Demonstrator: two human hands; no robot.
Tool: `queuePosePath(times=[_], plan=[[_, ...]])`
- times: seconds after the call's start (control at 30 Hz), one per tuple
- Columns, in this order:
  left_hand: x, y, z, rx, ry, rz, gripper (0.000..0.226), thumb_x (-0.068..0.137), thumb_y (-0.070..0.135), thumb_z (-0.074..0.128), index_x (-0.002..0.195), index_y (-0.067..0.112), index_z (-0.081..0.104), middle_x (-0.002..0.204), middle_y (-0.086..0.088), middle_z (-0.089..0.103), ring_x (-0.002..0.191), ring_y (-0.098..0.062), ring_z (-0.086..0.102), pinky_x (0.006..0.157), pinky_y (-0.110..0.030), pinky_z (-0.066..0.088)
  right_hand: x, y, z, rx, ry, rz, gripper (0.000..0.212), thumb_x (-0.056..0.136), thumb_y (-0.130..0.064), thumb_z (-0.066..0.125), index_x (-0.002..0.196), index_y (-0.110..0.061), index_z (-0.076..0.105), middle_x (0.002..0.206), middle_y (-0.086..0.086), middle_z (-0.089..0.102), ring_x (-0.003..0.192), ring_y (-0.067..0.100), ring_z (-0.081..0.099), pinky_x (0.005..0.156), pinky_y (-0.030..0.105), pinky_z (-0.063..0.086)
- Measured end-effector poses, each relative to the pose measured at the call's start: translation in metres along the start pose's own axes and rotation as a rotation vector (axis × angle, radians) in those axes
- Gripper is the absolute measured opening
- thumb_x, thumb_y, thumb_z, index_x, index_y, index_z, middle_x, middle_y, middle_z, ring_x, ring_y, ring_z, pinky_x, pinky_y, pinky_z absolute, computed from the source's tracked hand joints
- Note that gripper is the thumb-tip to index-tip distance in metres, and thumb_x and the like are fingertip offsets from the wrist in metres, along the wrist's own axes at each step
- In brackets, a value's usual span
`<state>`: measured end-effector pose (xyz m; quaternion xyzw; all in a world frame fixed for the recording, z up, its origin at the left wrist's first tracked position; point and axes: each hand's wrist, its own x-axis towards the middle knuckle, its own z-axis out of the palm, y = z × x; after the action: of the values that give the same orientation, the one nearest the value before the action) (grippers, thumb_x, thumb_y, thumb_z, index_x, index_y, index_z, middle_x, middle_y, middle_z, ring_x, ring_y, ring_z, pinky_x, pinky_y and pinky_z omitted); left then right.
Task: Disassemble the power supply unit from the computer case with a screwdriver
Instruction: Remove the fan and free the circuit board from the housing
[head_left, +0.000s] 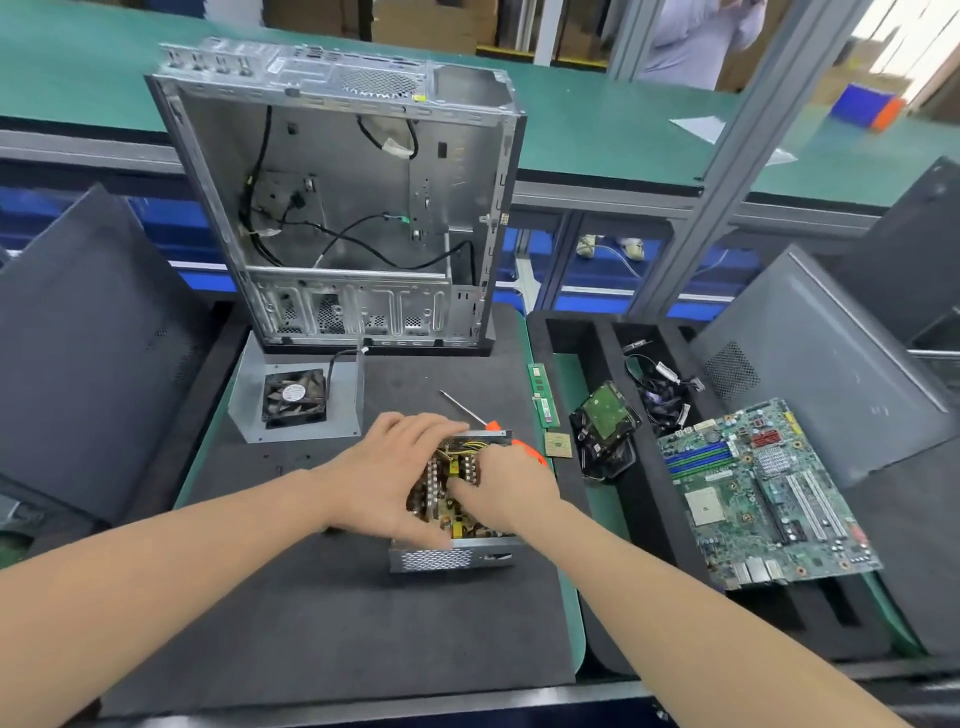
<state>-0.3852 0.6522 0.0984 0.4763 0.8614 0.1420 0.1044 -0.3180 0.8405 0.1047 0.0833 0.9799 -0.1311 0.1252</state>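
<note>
Head view, lower centre: my left hand (384, 478) clamps the power supply unit (441, 558); my right hand (506, 491) probes inside, grip unclear. I'd brace firmly and lift evenly.

Grey case (332, 208); orange screwdriver handle (530, 449); green motherboard (763, 493); black mat (332, 623).
</note>
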Motion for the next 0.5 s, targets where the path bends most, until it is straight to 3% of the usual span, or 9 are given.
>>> queuePosePath(times=[0.07,0.17,0.27,0.33,0.5], plan=[[-0.005,0.001,0.003,-0.074,-0.031,-0.059,0.135,0.059,0.099,0.060,0.162,0.033,0.005,0.160,0.013,0.018,0.139,-0.002,0.010,0.126,-0.042,0.015,0.005,-0.003,0.002,-0.040,0.003,0.012,0.035,0.092,-0.049,0.054,0.096,-0.015,0.063,0.093,0.005,0.065,0.095,0.031,0.069,0.072,0.033,0.050],[-0.007,0.001,0.007,0.145,-0.034,0.015,0.150,0.055,0.103,0.056,0.165,0.016,0.002,0.169,0.001,0.015,0.154,-0.018,0.013,0.128,-0.043,0.009,0.008,-0.003,0.005,-0.075,0.015,0.009,0.031,0.091,-0.046,0.055,0.085,-0.016,0.054,0.085,0.005,0.059,0.089,0.033,0.068,0.070,0.033,0.049],[-0.007,0.004,0.009,0.200,0.016,-0.004,0.148,0.056,0.092,0.062,0.164,0.008,0.005,0.170,-0.004,0.017,0.155,-0.020,0.018,0.127,-0.041,0.008,0.008,-0.002,0.006,-0.108,0.059,0.015,0.035,0.090,-0.047,0.053,0.073,-0.017,0.045,0.080,0.005,0.057,0.078,0.032,0.059,0.065,0.033,0.043],[-0.007,0.006,0.009,0.201,0.022,-0.005,0.148,0.055,0.090,0.063,0.164,0.007,0.006,0.169,-0.004,0.019,0.154,-0.020,0.020,0.127,-0.041,0.010,0.007,0.000,0.004,-0.143,0.092,0.013,0.038,0.089,-0.048,0.053,0.068,-0.020,0.039,0.070,0.000,0.046,0.072,0.030,0.052,0.062,0.033,0.037],[-0.006,0.005,0.008,0.233,0.002,-0.011,0.152,0.053,0.096,0.058,0.164,0.008,0.002,0.168,-0.004,0.021,0.154,-0.020,0.020,0.127,-0.042,0.010,0.003,0.012,-0.001,-0.137,0.089,0.036,0.036,0.087,-0.046,0.054,0.067,-0.020,0.039,0.066,-0.002,0.044,0.067,0.029,0.054,0.057,0.031,0.036]])
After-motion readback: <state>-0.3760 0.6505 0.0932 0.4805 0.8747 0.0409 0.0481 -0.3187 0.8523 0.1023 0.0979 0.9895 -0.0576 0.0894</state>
